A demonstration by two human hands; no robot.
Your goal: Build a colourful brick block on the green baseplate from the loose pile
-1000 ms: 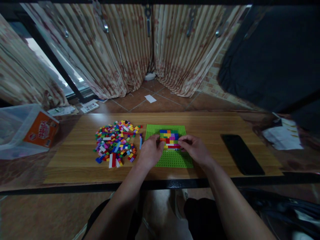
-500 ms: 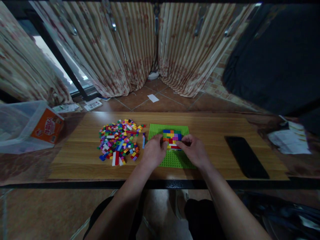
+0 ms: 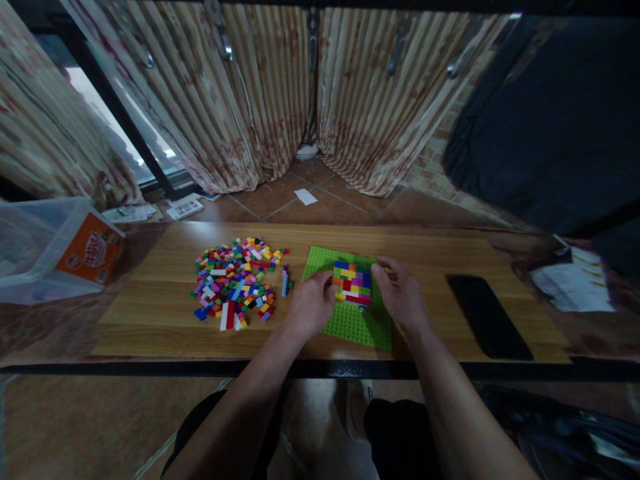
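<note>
A low multicoloured brick build point(image 3: 353, 283) sits on a green studded baseplate point(image 3: 355, 327), which lies turned at an angle on the wooden table. Against the build's left side, my left hand point(image 3: 310, 303) is closed, with thumb and forefinger at its edge. My right hand point(image 3: 400, 293) is just beyond the build's right side, over the baseplate's right edge. Its thumb and forefinger are apart, and nothing shows between them. The undersides of both hands are hidden.
A heap of loose bricks point(image 3: 235, 280) covers the table's left part, with a small blue stack point(image 3: 285, 281) beside it. Right of my hands lies a black phone-like slab point(image 3: 490, 317). A clear plastic bin point(image 3: 45, 250) with an orange label stands at far left.
The baseplate and its build have turned clockwise and shifted slightly right. My right hand has moved right and a little away from the build's front edge; my left hand stays beside it.
</note>
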